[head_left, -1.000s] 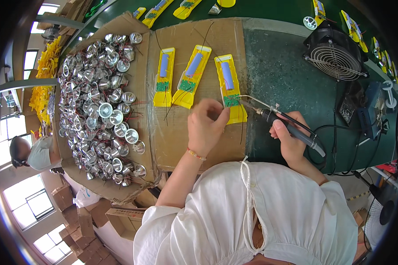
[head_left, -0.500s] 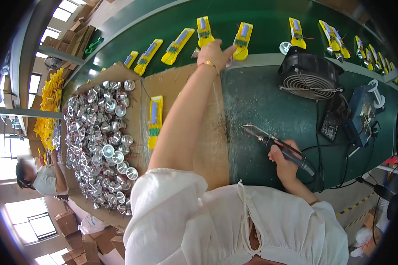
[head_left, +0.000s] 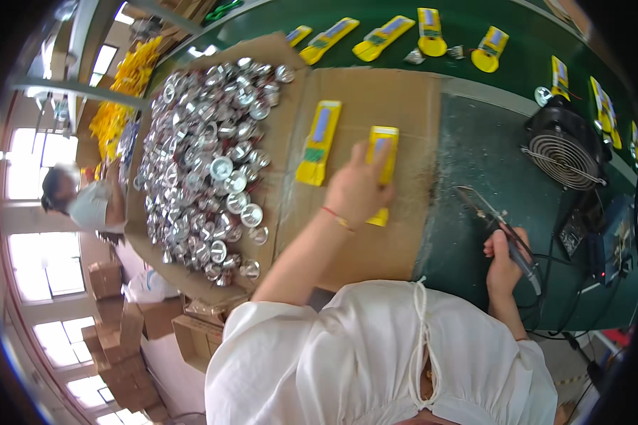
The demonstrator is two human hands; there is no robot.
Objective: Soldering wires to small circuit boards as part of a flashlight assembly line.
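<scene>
My left hand is over a yellow plastic housing on the cardboard, its fingers stretched and apart, slightly blurred. The hand covers the middle of this housing; a firm grip does not show. To its left lies a second yellow housing, carrying a pale blue-violet block and a green circuit board. My right hand is closed round a soldering iron, whose thin metal tip and wire guide point up and left above the dark green bench.
Many shiny reflector lamp heads are heaped left on the cardboard. Several yellow housings line the green far strip. A black fan and soldering station stand right. Another person works at far left.
My left hand has come back from the far row to the near housing, uncovering it. The view has swung left. My right hand still holds the soldering iron.
</scene>
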